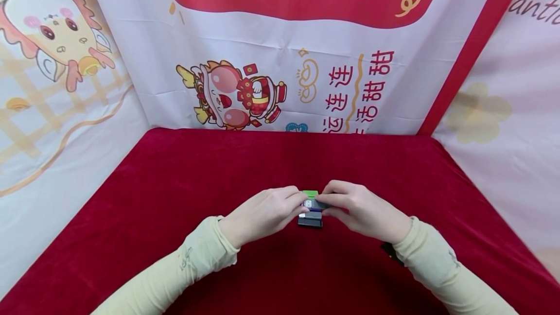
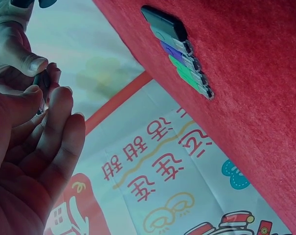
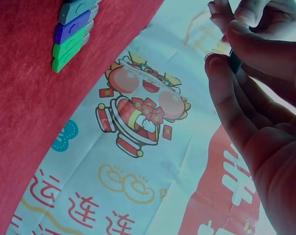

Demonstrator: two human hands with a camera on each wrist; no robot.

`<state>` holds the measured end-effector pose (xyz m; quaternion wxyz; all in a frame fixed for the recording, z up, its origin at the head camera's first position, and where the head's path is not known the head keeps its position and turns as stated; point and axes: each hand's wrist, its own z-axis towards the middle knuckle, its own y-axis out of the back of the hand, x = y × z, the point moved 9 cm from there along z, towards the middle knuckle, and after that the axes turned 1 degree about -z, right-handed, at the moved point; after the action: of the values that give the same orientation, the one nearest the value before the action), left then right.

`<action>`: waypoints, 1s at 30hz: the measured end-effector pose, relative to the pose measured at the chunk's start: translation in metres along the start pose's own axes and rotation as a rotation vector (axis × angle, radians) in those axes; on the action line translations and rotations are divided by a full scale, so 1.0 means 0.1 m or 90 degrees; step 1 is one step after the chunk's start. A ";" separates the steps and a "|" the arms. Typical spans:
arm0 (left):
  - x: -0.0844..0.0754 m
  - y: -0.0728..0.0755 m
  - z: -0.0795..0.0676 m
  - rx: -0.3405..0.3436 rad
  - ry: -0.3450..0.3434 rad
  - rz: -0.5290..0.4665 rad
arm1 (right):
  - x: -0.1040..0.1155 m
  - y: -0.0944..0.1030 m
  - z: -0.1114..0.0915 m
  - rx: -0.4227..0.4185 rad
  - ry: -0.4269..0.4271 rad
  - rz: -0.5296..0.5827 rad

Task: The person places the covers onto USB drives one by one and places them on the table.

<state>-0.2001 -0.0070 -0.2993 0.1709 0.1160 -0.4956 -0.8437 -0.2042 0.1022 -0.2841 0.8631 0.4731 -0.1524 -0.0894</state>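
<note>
Both hands meet over the middle of the table around a dark USB flash drive [image 1: 320, 204], its metal plug pointing left. My left hand [image 1: 273, 210] pinches the plug end between thumb and fingers. At the body end, my right hand [image 1: 365, 208] pinches the drive; fingers hide much of it in both wrist views. Beneath, on the cloth, several more flash drives lie side by side in a row: a black one [image 2: 165, 23], a grey one [image 3: 77, 10], a purple one [image 2: 172, 50] and a green one [image 2: 187, 73]. Their metal plugs all face the same way.
A dark red cloth [image 1: 210, 169] covers the table. Printed white curtains [image 1: 153, 77] stand behind it and at both sides. Near the right sleeve [image 1: 430, 252] lies a small black object [image 1: 391, 252], partly hidden by that arm.
</note>
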 end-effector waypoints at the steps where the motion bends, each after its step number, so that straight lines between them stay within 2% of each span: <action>1: 0.00 0.00 0.00 0.001 -0.001 0.002 | 0.00 0.00 0.00 0.000 0.001 0.000; 30: -0.05 -0.02 -0.01 0.003 -0.031 0.054 | 0.05 -0.03 0.01 -0.002 0.012 -0.019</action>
<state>-0.1952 -0.0046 -0.3018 0.1943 0.0745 -0.5064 -0.8368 -0.2000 0.0986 -0.2856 0.8636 0.4751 -0.1372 -0.0978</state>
